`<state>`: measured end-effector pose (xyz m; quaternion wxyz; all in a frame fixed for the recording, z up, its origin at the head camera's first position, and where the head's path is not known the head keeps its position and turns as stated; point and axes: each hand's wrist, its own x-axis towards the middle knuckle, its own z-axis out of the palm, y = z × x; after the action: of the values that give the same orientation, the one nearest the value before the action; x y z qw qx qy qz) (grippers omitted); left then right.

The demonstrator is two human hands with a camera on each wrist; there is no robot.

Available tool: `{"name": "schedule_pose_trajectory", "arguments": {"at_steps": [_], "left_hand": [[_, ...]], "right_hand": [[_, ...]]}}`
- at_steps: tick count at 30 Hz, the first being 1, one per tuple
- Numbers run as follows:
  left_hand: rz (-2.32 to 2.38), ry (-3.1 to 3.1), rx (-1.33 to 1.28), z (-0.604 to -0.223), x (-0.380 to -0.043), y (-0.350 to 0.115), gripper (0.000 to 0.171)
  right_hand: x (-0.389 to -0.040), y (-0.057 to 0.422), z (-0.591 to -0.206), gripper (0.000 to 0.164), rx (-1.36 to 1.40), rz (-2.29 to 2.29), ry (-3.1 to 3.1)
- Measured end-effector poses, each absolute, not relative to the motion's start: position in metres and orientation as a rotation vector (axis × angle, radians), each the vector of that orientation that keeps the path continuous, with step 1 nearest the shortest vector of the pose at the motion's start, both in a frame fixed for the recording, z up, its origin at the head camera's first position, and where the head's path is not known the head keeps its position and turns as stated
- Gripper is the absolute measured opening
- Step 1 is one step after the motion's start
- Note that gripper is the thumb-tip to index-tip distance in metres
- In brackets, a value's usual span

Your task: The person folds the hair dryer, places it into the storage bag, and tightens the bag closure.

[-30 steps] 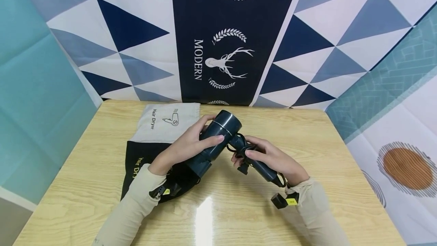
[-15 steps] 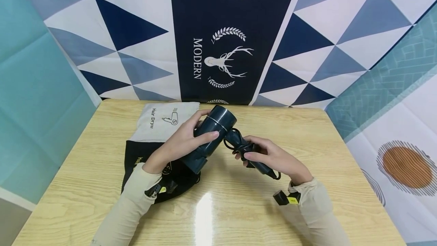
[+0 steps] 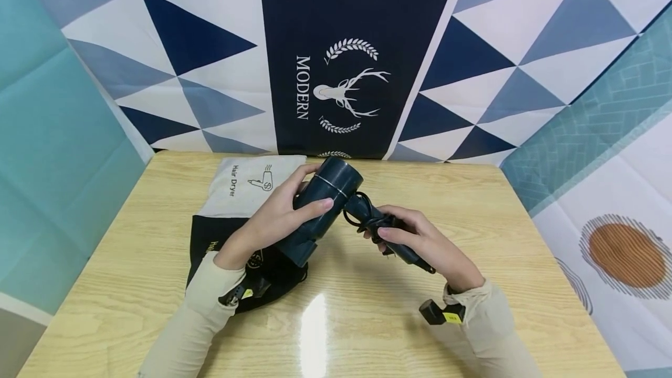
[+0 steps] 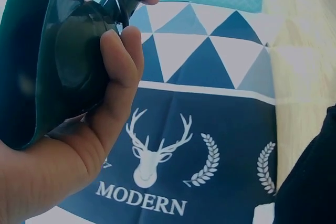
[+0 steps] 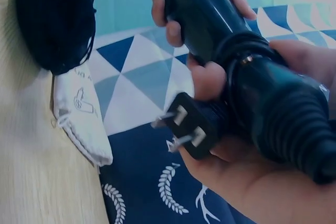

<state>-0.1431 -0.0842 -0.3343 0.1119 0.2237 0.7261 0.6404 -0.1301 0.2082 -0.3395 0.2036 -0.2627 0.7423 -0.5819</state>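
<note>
A dark teal hair dryer (image 3: 336, 178) is held above the table between both hands. My left hand (image 3: 275, 217) grips its wide barrel, thumb along the near side; in the left wrist view its fingers (image 4: 118, 59) curl round the casing. The folding handle (image 5: 283, 98) slants down to the right, and my right hand (image 3: 433, 247) holds it. A black cord (image 3: 350, 220) is wound about this handle. Close to the right fingers, in the right wrist view, a two-pin plug (image 5: 195, 124) sticks out with its metal prongs showing.
On the left of the wooden table (image 3: 451, 191) lie a white cloth bag (image 3: 231, 200) with a hair dryer print and a black cloth bag (image 3: 212, 227), partly under my left arm. A patterned cloth wall (image 3: 210, 22) stands behind the table.
Both hands have carried the hair dryer slightly left and away from me, its barrel shifting more than the handle. The grips stay the same and the bags stay in place.
</note>
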Motion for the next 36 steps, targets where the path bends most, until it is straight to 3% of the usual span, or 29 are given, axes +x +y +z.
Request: {"name": "schedule_pose_trajectory", "arguments": {"at_steps": [36], "left_hand": [[2.073,2.146,0.691,-0.335,-0.127,-0.062,0.060]], "right_hand": [[-0.124,0.208,-0.333,0.025,-0.647,-1.663,2.320]]}}
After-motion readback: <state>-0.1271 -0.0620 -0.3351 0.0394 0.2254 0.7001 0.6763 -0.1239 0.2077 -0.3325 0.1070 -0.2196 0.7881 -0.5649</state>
